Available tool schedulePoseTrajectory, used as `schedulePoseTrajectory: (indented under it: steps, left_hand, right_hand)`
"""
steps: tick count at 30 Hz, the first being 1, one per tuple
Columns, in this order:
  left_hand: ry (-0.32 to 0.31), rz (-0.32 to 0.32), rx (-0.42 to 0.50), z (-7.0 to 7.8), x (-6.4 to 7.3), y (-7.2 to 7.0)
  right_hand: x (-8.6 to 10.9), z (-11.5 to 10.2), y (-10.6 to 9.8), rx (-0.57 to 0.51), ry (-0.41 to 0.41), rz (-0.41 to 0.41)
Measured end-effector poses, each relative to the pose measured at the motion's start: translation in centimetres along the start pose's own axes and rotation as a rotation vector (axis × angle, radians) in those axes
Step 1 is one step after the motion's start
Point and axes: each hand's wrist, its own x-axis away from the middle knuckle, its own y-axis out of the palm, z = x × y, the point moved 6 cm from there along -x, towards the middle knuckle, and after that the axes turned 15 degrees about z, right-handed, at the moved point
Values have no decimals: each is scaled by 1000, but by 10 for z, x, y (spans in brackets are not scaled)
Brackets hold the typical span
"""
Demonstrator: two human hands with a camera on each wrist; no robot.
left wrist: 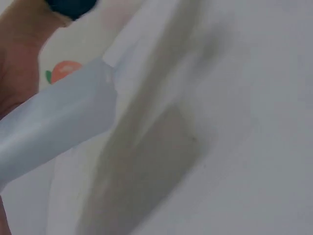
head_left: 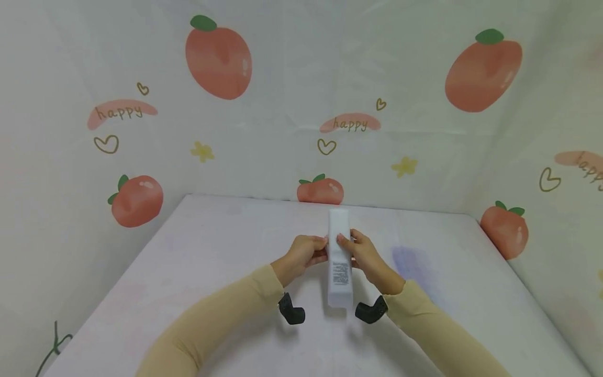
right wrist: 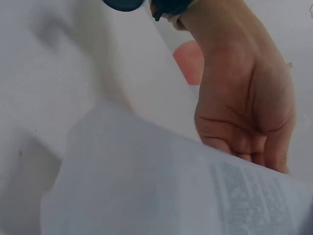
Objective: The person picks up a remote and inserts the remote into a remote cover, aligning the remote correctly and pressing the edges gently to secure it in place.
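Tabletop (head_left: 226,251); whole box (head_left: 336,257) head-view only.

Long white box (head_left: 338,257), partly printed, raised

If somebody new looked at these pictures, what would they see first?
Probably the big red printed fruits, two of them high on the pale backdrop. Then the long white box near the middle, held between the left hand and right hand above the white table.
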Motion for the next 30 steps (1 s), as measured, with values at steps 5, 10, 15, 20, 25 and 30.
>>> schedulePoseTrajectory:
  steps: [5, 10, 15, 20, 25, 30]
  left_hand:
    - [187, -43, -27, 6, 3, -4]
    - [293, -78, -91, 11, 7, -4]
    - [323, -91, -200, 12, 7, -4]
    - [315, -101, -273, 13, 7, -3]
    - [299, -39, -231, 19, 6, -9]
    - [290, -19, -208, 21, 5, -10]
  right_hand:
    - [-2, 2, 3, -57, 8, -4]
    - [-3, -2, 6, -74, 2, 0]
    - [-1, -4, 10, -61, 20, 12]
    - [2, -4, 14, -90, 24, -9]
    - [1, -2, 12, -219, 69, -34]
    - [3, 3, 13, -306, 142, -69]
